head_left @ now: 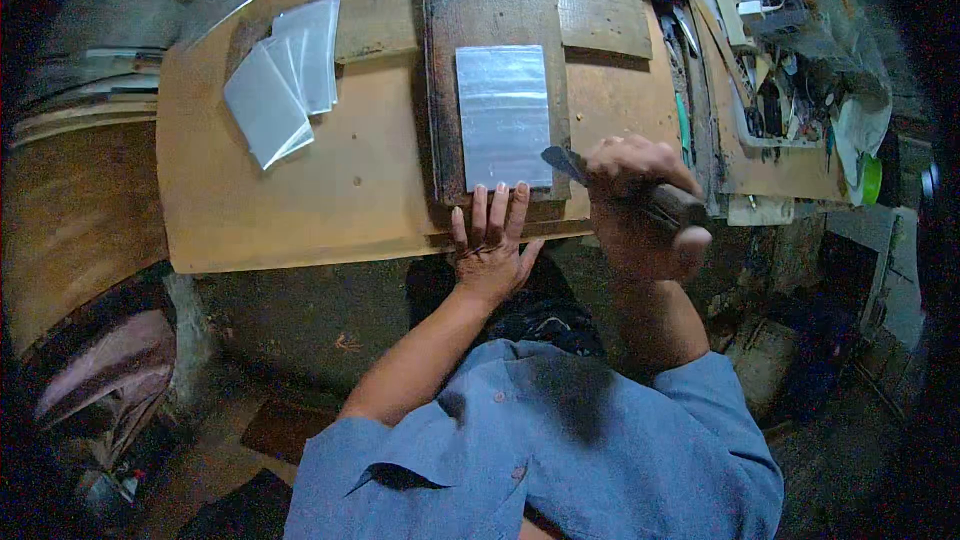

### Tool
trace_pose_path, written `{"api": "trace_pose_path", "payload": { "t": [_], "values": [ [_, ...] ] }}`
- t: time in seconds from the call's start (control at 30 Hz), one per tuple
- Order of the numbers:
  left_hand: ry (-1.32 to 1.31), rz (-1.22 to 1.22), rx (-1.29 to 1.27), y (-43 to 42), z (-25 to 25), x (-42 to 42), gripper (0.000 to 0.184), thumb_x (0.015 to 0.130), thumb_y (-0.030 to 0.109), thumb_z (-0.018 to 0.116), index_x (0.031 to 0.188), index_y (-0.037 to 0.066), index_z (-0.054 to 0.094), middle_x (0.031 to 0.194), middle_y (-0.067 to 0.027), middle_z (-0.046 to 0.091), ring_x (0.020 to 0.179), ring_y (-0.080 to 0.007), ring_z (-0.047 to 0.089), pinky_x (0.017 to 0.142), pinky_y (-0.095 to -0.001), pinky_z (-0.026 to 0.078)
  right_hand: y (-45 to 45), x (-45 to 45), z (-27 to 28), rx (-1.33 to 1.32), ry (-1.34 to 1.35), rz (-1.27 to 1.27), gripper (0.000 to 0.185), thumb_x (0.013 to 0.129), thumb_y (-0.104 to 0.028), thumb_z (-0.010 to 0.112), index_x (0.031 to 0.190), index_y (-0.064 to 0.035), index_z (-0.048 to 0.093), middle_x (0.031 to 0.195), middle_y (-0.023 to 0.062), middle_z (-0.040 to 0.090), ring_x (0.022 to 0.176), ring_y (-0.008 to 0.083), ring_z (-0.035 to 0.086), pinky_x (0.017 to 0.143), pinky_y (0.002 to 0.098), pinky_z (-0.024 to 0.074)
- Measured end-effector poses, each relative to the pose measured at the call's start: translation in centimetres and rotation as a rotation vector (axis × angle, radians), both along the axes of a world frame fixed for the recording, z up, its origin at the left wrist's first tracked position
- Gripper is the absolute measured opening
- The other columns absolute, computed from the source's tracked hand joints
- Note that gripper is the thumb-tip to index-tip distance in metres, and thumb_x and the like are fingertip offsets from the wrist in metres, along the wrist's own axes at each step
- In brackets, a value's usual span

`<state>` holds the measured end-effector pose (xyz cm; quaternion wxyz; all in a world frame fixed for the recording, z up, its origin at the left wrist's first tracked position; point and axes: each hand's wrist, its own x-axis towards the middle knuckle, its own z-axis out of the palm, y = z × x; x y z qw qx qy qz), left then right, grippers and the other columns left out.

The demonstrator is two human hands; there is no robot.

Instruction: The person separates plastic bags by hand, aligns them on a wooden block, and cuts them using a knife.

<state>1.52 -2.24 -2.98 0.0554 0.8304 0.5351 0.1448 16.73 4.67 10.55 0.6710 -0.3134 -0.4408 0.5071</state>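
Observation:
A shiny silvery rectangular sheet (504,120) lies on a dark, thick wooden board (440,90). My left hand (490,250) is open, its fingers spread, with the fingertips on the sheet's near edge. At the right, my right hand (640,190) is wrapped round the dark handle of a knife (566,164). The knife's blade points left, close to the sheet's lower right corner; whether it touches the sheet I cannot tell. Several pale rectangular sheets (265,105) lie fanned out on the table to the left.
The wooden table (250,220) has flat wooden pieces (378,15) on both sides of the board. At the right stands a tray of tools (780,130), near long strips and a green roll (872,180). Pinkish cloth (110,365) lies at the lower left.

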Motion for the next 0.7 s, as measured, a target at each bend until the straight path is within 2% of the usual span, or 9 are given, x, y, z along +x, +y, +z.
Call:
{"api": "trace_pose_path", "payload": {
  "t": [0.07,0.17,0.23,0.37,0.4,0.5,0.63,0.67,0.7],
  "values": [
    [0.039,0.014,0.049,0.0,-0.2,0.0,0.083,0.074,0.053,0.064,0.141,0.015,0.035,0.139,-0.0116,0.034,0.134,-0.0344,0.025,0.106,-0.0546,0.017,-0.1,-0.6,-0.3,0.196,0.171,-0.015,0.076,0.073,-0.07,0.056,0.086,0.0049,0.053,0.078,0.0116,0.05,0.071,0.022,0.048,0.066,0.0352,0.0399],
    [0.007,0.0,0.012,0.0,-0.2,-0.3,0.079,0.072,0.052,0.066,0.137,0.015,0.04,0.138,-0.009,0.032,0.135,-0.0315,0.022,0.107,-0.053,0.013,-1.1,-2.7,0.1,-0.009,0.159,-0.054,0.079,0.074,-0.072,0.054,0.091,0.0048,0.052,0.081,0.013,0.051,0.077,0.0241,0.05,0.075,0.0388,0.0416],
    [0.036,-0.003,0.001,-0.1,-0.4,-0.2,0.074,0.073,0.052,0.065,0.133,0.014,0.043,0.136,-0.0094,0.033,0.135,-0.0318,0.021,0.106,-0.0538,0.013,-0.9,-3.8,-0.1,-0.027,0.182,-0.086,0.076,0.068,-0.076,0.057,0.08,-0.0012,0.051,0.075,0.0078,0.046,0.068,0.0202,0.044,0.066,0.0352,0.0375],
    [0.024,-0.045,-0.073,-0.6,-1.4,-0.6,0.063,0.074,0.049,0.064,0.122,0.011,0.049,0.133,-0.0105,0.033,0.136,-0.0322,0.019,0.105,-0.0562,0.012,-0.8,-4.7,1.1,0.128,0.147,0.126,0.075,0.068,-0.072,0.061,0.084,0.001,0.053,0.073,0.0099,0.048,0.068,0.0219,0.045,0.068,0.0363,0.039],
    [0.027,-0.032,-0.035,-0.6,-1.5,-0.8,0.063,0.074,0.048,0.063,0.123,0.011,0.049,0.134,-0.0112,0.033,0.137,-0.0322,0.017,0.105,-0.0571,0.011,-0.9,-4.8,1.1,-0.015,0.076,0.132,0.074,0.068,-0.07,0.062,0.085,0.0014,0.053,0.075,0.0106,0.048,0.07,0.0223,0.046,0.069,0.0364,0.0392],
    [-0.046,-0.022,-0.114,-0.6,-1.5,-0.6,0.062,0.075,0.047,0.063,0.123,0.011,0.049,0.137,-0.0112,0.031,0.137,-0.0321,0.017,0.105,-0.0569,0.01,0.4,-4.5,-1.2,0.111,0.048,0.271,0.072,0.068,-0.065,0.065,0.09,0.0024,0.053,0.084,0.0125,0.051,0.078,0.0234,0.048,0.074,0.0379,0.0404],
    [0.022,-0.009,0.004,-0.3,-1.5,-0.4,0.073,0.075,0.053,0.063,0.133,0.014,0.042,0.143,-0.01,0.028,0.137,-0.0314,0.017,0.105,-0.0557,0.012,-0.5,-4.8,0.3,-0.119,0.183,0.01,0.074,0.067,-0.067,0.065,0.09,0.0028,0.055,0.086,0.0112,0.053,0.076,0.0237,0.048,0.074,0.0397,0.0408],
    [0.031,0.023,0.002,-0.4,-1.3,-0.2,0.079,0.073,0.055,0.063,0.136,0.015,0.038,0.143,-0.0085,0.03,0.137,-0.0308,0.018,0.105,-0.0546,0.013,-0.4,-4.4,0.2,0.023,0.144,0.067,0.073,0.067,-0.066,0.065,0.09,0.0026,0.055,0.086,0.0111,0.053,0.074,0.0235,0.048,0.075,0.0397,0.0407],
    [0.03,0.023,0.0,-0.4,-1.3,-0.3,0.079,0.073,0.055,0.063,0.136,0.015,0.038,0.143,-0.0085,0.03,0.137,-0.0308,0.018,0.105,-0.0546,0.013,-0.6,-4.1,0.2,-0.032,0.063,0.064,0.073,0.068,-0.066,0.064,0.09,0.0025,0.055,0.085,0.011,0.053,0.074,0.0234,0.048,0.074,0.0397,0.0408]
  ]
}}
